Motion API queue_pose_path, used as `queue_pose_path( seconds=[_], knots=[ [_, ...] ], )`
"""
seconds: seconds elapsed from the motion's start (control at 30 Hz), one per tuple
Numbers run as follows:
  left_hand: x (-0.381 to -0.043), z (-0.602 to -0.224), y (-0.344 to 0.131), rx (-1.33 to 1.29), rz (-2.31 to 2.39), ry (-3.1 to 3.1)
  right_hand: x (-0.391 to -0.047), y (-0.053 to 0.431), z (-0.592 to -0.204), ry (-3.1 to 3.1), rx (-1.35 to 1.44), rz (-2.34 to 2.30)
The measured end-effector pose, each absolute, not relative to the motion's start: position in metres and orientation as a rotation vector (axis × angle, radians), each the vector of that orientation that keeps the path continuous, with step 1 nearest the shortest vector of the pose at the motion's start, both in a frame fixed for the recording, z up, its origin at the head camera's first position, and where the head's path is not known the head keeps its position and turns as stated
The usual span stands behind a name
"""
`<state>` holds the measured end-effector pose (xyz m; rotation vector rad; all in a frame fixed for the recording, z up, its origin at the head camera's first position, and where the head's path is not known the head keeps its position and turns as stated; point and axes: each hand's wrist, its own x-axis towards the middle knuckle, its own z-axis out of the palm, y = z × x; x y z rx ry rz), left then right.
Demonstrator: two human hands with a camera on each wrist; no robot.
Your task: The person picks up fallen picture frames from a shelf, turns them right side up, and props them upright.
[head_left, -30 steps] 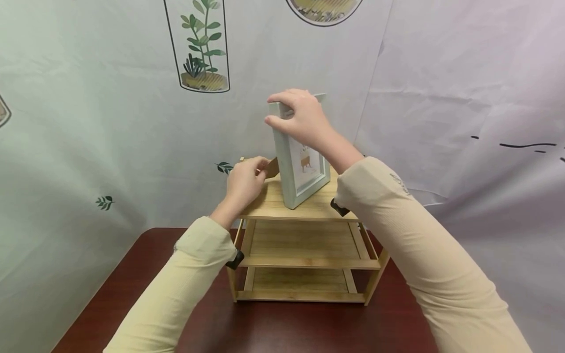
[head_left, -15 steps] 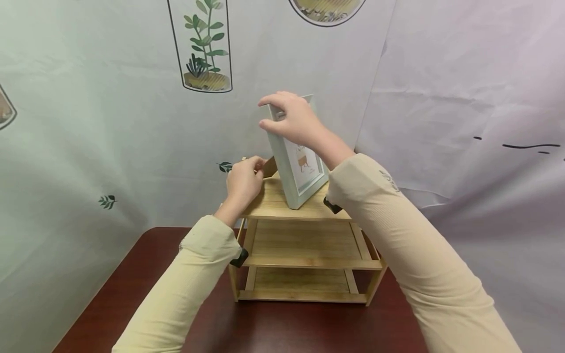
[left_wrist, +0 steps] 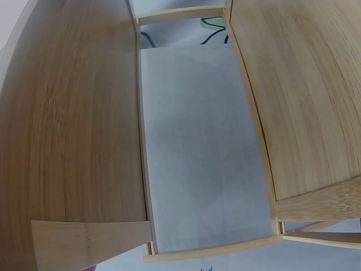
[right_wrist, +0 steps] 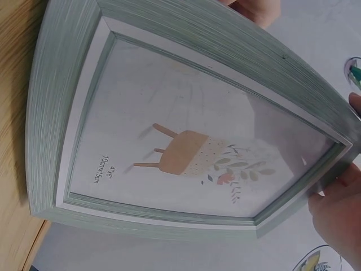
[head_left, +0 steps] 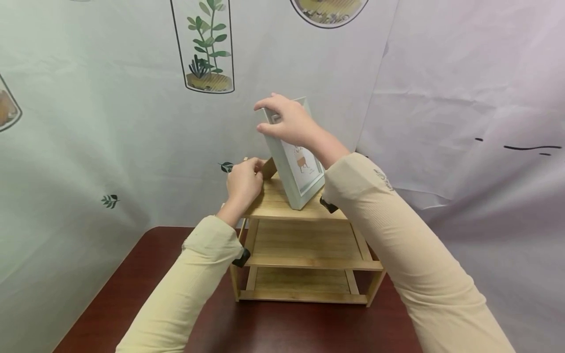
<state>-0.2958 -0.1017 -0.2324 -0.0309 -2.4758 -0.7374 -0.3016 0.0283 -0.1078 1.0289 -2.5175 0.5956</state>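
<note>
A pale green picture frame (head_left: 287,174) stands tilted backward on the top board of a wooden shelf rack (head_left: 273,201). My right hand (head_left: 289,120) grips its upper corner, thumb in front and fingers over the top. Behind the frame, my left hand (head_left: 244,181) pinches the brown support leg (head_left: 269,169) between thumb and fingers. In the right wrist view the picture frame (right_wrist: 186,124) fills most of the picture, showing a printed chair with flowers. Part of the left hand (right_wrist: 256,10) appears beyond its edge there. The left wrist view does not show the left hand.
The rack has two lower boards (head_left: 309,240) and stands on a dark red table (head_left: 282,326). A pale cloth (head_left: 132,122) printed with plants hangs close behind it. In the left wrist view, wooden boards (left_wrist: 84,113) of the rack flank a gap.
The picture frame's top has leaned further back and left, with my right hand moving left and slightly down along with it. My left hand stays almost in place at the support leg.
</note>
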Motion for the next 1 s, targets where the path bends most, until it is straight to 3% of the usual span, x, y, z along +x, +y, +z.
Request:
queue_pose_path(
  seconds=[0.53, 1.0],
  knots=[
    [-0.294, -0.231, -0.102, -0.017, -0.772, -2.469, -0.296, 0.036, -0.106, -2.518, 1.015, 0.648],
    [-0.276, -0.230, -0.105, -0.108, -0.970, -2.359, -0.308, 0.099, -0.136, -2.643, 0.763, 0.889]
  ],
)
